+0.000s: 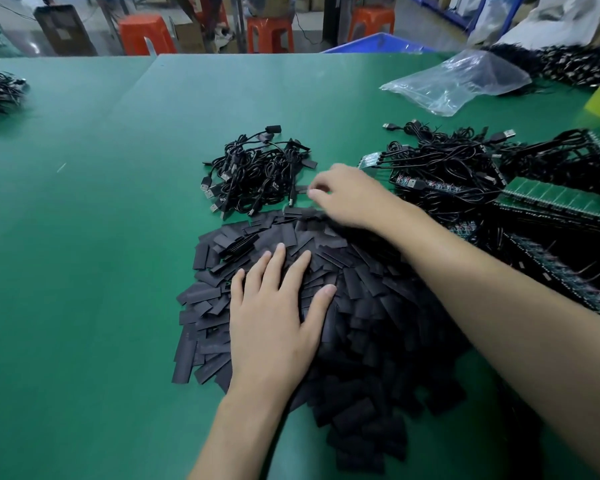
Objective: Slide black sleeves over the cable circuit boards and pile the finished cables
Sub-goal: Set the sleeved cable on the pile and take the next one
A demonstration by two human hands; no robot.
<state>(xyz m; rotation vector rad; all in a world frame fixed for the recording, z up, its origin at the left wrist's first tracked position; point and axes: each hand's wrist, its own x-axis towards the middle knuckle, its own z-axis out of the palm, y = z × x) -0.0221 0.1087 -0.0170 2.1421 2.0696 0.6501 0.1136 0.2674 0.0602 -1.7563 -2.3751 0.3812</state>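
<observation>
Here, the left hand (274,313) lies flat, grip wide, on the loose heap of flat black sleeves (378,323) on the green surface (101,237), while beyond it the blurred right hand (347,195), grip unreadable, hovers beside the tangled pile of finished black cables (253,174), where a careless reach could snag loops.
</observation>
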